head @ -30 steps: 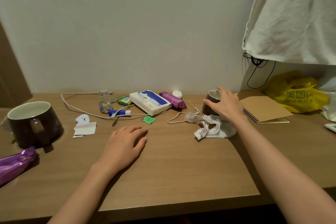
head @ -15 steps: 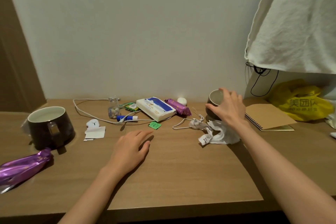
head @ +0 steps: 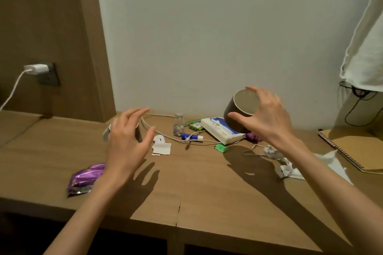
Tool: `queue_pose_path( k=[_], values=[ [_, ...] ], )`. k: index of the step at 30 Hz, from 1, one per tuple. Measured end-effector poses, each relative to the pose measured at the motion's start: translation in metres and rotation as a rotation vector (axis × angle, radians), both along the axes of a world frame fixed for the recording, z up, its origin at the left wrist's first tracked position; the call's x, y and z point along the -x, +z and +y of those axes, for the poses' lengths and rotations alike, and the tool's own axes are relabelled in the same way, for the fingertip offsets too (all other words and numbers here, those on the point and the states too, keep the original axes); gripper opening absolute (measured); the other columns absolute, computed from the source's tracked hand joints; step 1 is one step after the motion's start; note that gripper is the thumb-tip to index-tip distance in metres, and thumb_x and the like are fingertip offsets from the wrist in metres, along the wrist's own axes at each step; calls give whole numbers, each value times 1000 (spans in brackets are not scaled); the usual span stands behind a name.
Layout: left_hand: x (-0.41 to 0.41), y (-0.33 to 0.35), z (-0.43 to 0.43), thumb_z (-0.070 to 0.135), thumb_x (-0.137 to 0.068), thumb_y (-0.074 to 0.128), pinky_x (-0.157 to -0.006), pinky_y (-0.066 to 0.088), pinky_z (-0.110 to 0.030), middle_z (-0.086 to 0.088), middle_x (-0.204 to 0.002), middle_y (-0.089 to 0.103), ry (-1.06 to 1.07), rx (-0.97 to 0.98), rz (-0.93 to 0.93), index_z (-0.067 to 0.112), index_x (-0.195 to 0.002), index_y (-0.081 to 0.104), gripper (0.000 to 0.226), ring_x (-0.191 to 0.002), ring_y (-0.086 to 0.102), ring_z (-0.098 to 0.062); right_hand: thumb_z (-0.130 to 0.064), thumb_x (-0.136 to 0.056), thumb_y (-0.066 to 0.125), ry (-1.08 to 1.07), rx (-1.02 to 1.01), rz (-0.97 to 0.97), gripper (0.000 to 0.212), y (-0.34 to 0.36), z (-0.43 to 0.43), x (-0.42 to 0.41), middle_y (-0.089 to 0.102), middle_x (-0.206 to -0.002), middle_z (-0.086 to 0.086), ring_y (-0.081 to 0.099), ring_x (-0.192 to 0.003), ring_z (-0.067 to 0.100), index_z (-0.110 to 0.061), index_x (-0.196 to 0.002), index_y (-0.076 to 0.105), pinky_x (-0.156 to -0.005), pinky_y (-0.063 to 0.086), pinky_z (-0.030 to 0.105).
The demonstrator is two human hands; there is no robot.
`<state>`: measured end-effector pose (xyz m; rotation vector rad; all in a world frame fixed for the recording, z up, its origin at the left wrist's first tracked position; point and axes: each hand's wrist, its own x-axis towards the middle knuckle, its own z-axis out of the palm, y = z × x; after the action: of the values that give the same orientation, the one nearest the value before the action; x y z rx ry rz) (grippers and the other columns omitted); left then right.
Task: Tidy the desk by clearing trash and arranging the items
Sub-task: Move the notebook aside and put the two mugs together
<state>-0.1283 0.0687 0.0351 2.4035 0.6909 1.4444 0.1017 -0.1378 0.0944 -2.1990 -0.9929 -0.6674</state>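
My right hand (head: pixel 267 118) grips a dark brown mug (head: pixel 240 107) by its rim, lifted above the desk (head: pixel 207 192) and tilted so its pale inside faces me. My left hand (head: pixel 126 141) hovers over the desk with fingers spread, holding nothing. It hides most of a second dark mug (head: pixel 138 132) just behind it. Trash on the desk includes a purple wrapper (head: pixel 85 178) at the front left, crumpled white paper (head: pixel 290 168) under my right forearm and a green scrap (head: pixel 220 148).
A tissue pack (head: pixel 219 130), small glass bottle (head: pixel 178 125), blue glue stick (head: pixel 190 136), white cable (head: pixel 163 132) and paper tag (head: pixel 161 148) lie along the back. A spiral notebook (head: pixel 356 149) lies right. A charger (head: pixel 36 67) is plugged in left. White cloth (head: pixel 366 47) hangs at the right.
My right hand has lifted the mug off the desk and carried it leftward. My left hand has risen from the desk toward the second mug. The view has swung left.
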Motion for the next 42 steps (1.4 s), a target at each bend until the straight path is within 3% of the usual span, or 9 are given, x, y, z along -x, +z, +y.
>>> queue_pose_path(
  k=[4, 8, 13, 18, 27, 33, 36, 42],
  values=[
    [30, 5, 38, 38, -79, 70, -103, 34, -43, -4, -141, 39, 99, 180, 94, 29, -141, 37, 71, -128, 31, -24, -65, -65, 71, 133, -14, 7, 83, 6, 36, 30, 55, -132, -1, 47, -120, 24, -31, -135, 43, -88, 46, 38],
    [48, 2, 75, 37, -69, 80, -109, 23, -54, 1, -150, 32, -30, 382, 347, 37, -147, 17, 100, -138, 18, -24, -68, -64, 69, 239, -17, 23, 84, 8, 71, 54, 54, -134, -4, 47, -122, 21, -33, -135, 42, -90, 47, 39],
    [43, -4, 106, 31, -67, 83, -112, 21, -52, 5, -146, 41, -167, 446, 435, 36, -149, 13, 107, -139, 21, -20, -67, -65, 71, 313, -21, 54, 85, 6, 105, 71, 54, -133, -4, 48, -122, 20, -32, -136, 41, -90, 46, 37],
    [28, -9, 128, 31, -62, 86, -113, 27, -49, -1, -149, 29, -220, 470, 420, 37, -148, 14, 113, -136, 27, -20, -64, -65, 72, 329, -8, 69, 86, 1, 123, 76, 54, -134, -3, 48, -122, 20, -31, -138, 40, -87, 45, 34],
    [11, -17, 138, 26, -62, 85, -105, 26, -28, 4, -156, 20, -311, 498, 445, 36, -149, 11, 114, -134, 25, -12, -64, -64, 73, 318, -6, 69, 86, -8, 126, 71, 55, -133, -4, 49, -121, 20, -32, -136, 39, -88, 47, 36],
    [8, -20, 130, 39, -49, 87, -99, 34, -26, 0, -142, 41, -209, 442, 383, 25, -140, 37, 105, -118, 39, -10, -65, -64, 73, 312, -24, 77, 86, -8, 122, 68, 55, -132, -3, 49, -119, 20, -30, -136, 40, -87, 47, 34],
    [6, -21, 123, 53, -38, 81, -102, 40, -37, 2, -131, 50, -169, 436, 356, 27, -133, 43, 105, -116, 45, -16, -66, -64, 72, 323, -35, 82, 87, -6, 121, 66, 55, -133, -2, 50, -119, 20, -30, -136, 40, -87, 48, 35],
    [8, 10, 128, 22, -56, 87, -88, 43, -29, 3, -119, 50, -260, 510, 174, 25, -131, 45, 85, -113, 47, -17, -67, -63, 71, 328, -49, 72, 87, 3, 129, 63, 56, -131, -2, 50, -119, 21, -30, -136, 40, -87, 49, 36]
  ],
)
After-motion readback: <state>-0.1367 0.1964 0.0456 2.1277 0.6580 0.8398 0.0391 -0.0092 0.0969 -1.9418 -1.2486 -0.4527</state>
